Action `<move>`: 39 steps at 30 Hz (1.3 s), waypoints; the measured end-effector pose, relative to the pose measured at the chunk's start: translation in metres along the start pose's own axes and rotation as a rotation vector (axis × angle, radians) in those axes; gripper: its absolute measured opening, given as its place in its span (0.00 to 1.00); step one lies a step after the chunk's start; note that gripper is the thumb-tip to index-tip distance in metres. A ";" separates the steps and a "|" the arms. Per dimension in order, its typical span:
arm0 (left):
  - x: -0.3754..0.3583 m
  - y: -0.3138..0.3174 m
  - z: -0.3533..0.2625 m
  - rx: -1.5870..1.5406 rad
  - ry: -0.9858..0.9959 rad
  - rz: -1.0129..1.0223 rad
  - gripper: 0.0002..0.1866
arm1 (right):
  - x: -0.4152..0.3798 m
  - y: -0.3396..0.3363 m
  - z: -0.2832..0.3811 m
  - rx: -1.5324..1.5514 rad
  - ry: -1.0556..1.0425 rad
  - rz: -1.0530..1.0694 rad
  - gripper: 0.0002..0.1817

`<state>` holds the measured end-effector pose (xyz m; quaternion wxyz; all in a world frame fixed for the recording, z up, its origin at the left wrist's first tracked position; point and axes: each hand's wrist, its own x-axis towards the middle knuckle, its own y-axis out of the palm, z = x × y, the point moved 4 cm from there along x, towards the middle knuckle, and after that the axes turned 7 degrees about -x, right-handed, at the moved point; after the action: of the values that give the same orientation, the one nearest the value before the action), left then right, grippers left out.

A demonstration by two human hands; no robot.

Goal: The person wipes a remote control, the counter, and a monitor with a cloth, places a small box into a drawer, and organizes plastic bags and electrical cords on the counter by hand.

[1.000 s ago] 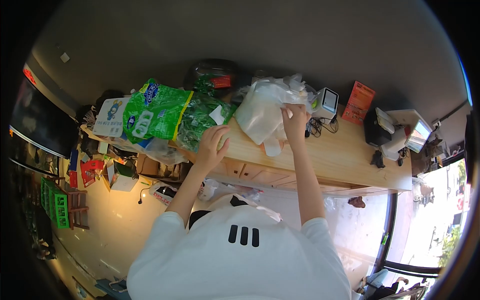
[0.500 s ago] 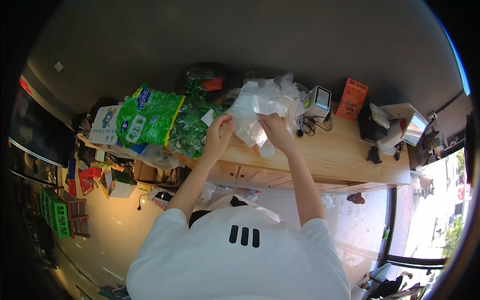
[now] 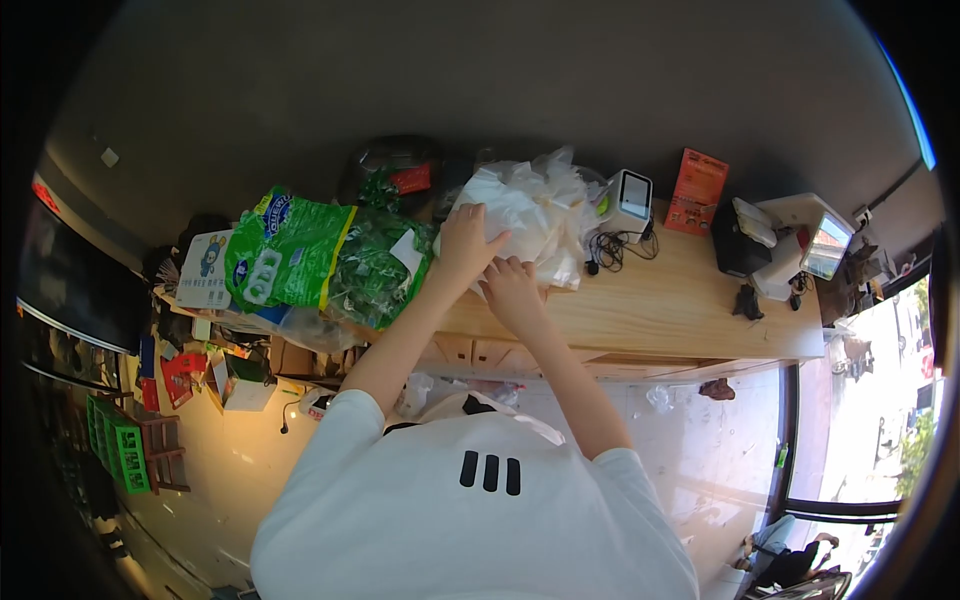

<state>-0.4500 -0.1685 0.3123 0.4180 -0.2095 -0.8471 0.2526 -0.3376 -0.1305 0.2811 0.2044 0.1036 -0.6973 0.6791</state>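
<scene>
A pile of whitish clear plastic bags [image 3: 545, 210] lies crumpled on the wooden counter in front of me. My left hand [image 3: 466, 245] rests on the pile's left side, its fingers laid over the plastic and its thumb spread out to the right. Close by, my right hand [image 3: 514, 292] touches the near edge of the bags, with its fingers slightly apart and bent over the plastic. Its thumb is hard to make out. Left of my hands sit a clear bag of green leafy-looking stuff [image 3: 378, 270] and a bright green printed package [image 3: 290, 255].
The wooden counter [image 3: 680, 315] runs along the dark wall. Right of the bags stand a white device with a screen [image 3: 630, 195], black cables [image 3: 622, 250], a red printed sign [image 3: 698, 190] and a terminal [image 3: 825, 248]. A white box [image 3: 205, 268] stands far left. A seated person [image 3: 785, 560] shows lower right.
My left hand has moved right and up onto the bags. My right hand has come left and down, beside it. The bag that hung over the counter's front is now drawn into the pile.
</scene>
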 end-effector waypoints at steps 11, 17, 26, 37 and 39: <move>0.019 0.033 0.027 -0.058 -0.160 0.155 0.08 | -0.012 -0.019 -0.011 -0.002 0.101 0.019 0.10; 0.027 0.017 0.015 -0.275 -0.093 -0.013 0.11 | -0.017 -0.023 -0.002 0.063 0.084 -0.094 0.10; 0.000 0.033 -0.038 -0.121 0.300 -0.022 0.09 | -0.023 -0.088 -0.035 -0.022 0.303 -0.331 0.06; -0.024 0.005 -0.026 0.086 0.140 0.059 0.37 | 0.012 -0.072 -0.084 -0.062 0.255 -0.352 0.03; -0.028 -0.002 -0.028 0.103 0.220 0.089 0.31 | 0.025 -0.059 -0.075 -0.068 0.215 -0.348 0.04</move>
<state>-0.4124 -0.1789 0.3115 0.5072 -0.2514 -0.7718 0.2896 -0.3242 -0.0559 0.3452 0.3953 0.1425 -0.6657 0.6167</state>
